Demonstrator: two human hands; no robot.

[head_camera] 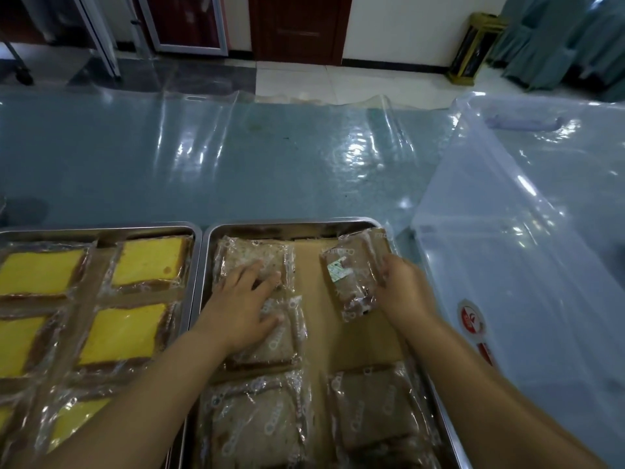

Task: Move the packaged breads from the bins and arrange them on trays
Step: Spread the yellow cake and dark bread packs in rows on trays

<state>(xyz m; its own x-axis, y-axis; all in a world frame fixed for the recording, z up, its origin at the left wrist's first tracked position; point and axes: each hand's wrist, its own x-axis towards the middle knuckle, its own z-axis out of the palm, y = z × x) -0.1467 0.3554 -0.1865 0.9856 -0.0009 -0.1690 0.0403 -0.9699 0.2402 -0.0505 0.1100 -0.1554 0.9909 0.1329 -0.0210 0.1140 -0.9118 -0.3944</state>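
Two steel trays lie side by side at the table's near edge. The right tray (pixel 291 226) holds several packaged brown breads on brown paper. My left hand (pixel 241 304) lies flat with spread fingers across two of them in the left column, the far pack (pixel 252 257) and the middle pack (pixel 280 336). My right hand (pixel 404 292) grips the right edge of a tilted brown bread pack (pixel 351 279) with a white label, over the tray's far right part. The left tray (pixel 101 231) holds several packaged yellow breads (pixel 148 262).
A clear plastic bin (pixel 527 231) stands to the right of the trays, tilted, with a red sticker on its side. Clear plastic sheeting (pixel 236 157) covers the blue-green table. Beyond the table are a tiled floor, a dark door and a gold bin.
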